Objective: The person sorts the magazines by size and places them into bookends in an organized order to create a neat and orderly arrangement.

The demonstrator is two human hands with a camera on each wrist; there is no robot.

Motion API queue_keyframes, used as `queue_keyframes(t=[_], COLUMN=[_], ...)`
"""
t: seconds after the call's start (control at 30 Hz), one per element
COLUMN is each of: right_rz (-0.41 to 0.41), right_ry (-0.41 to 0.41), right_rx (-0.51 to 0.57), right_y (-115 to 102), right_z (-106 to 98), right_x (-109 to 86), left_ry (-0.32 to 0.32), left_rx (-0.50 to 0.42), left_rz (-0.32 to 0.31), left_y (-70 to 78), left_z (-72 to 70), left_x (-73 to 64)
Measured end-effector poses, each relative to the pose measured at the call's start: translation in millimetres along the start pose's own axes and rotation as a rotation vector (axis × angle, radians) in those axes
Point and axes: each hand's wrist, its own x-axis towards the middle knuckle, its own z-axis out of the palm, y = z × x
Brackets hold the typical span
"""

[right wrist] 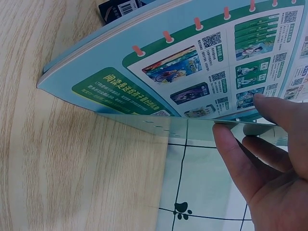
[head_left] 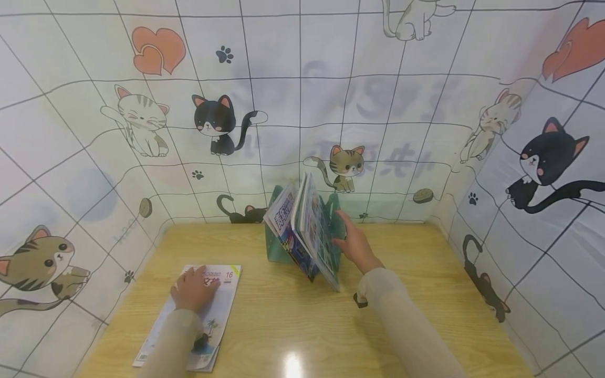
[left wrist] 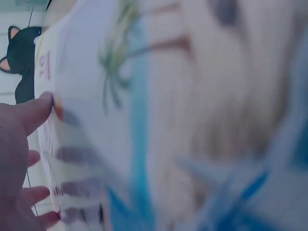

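On the left of the table lies a pale magazine point(head_left: 215, 310) with a palm tree and a "16" on its cover, on top of at least one more. My left hand point(head_left: 195, 289) rests on its upper part with the fingers spread; the left wrist view shows the blurred cover point(left wrist: 159, 96) close up. A green bookend point(head_left: 279, 252) at the back middle holds several leaning magazines point(head_left: 312, 226). With thumb and fingers on either side, my right hand point(head_left: 356, 247) pinches the bookend's right panel point(right wrist: 144, 124), beside the outermost magazine's blue cover point(right wrist: 96, 77).
The wooden table point(head_left: 283, 320) ends at a cat-patterned cloth wall point(head_left: 302, 105) at the back and on both sides. The magazines' lower corners jut forward out of the bookend. A dark cover with a barcode point(right wrist: 126, 8) shows behind the blue one.
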Motion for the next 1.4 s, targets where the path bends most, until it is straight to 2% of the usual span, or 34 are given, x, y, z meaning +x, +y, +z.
queue_keyframes(t=[0.13, 0.27, 0.5, 0.63, 0.8, 0.97, 1.1, 1.2, 1.33, 1.4], right_rz=[-0.01, -0.008, -0.013, -0.016, -0.013, -0.001, 0.006, 0.001, 0.001, 0.005], right_ry=[0.004, 0.002, 0.006, 0.01, 0.011, 0.003, 0.003, 0.006, 0.004, 0.006], right_rx=[0.0, 0.012, 0.018, 0.008, 0.02, 0.013, 0.008, 0.011, 0.012, 0.008], right_y=[0.4, -0.3, -0.4, -0.4, -0.7, -1.4, -1.5, -1.4, -1.0, -1.0], right_z=[-0.6, -0.1, -1.5, -1.9, -1.1, -0.4, -0.2, -0.4, -0.5, -0.1], right_x=[-0.2, -0.6, 0.0, 0.1, 0.0, 0.5, 1.6, 1.9, 1.6, 1.7], left_ry=[-0.053, -0.06, -0.028, -0.019, -0.028, -0.04, -0.076, -0.121, -0.169, -0.184], left_rx=[0.005, -0.003, -0.071, -0.083, -0.091, -0.123, -0.22, -0.285, -0.301, -0.296], left_rz=[-0.096, -0.136, -0.128, -0.136, -0.163, -0.173, -0.172, -0.173, -0.153, -0.146], left_y=[-3.5, -0.8, -12.9, -13.4, -10.7, -15.8, -20.1, -15.4, -1.6, -1.1], left_z=[-7.1, -21.5, -26.7, -30.8, -36.8, -32.9, -30.2, -33.7, -44.2, -46.4], left_x=[-2.6, -8.4, -5.2, -7.4, -13.1, -12.6, -13.8, -19.1, -29.1, -29.3])
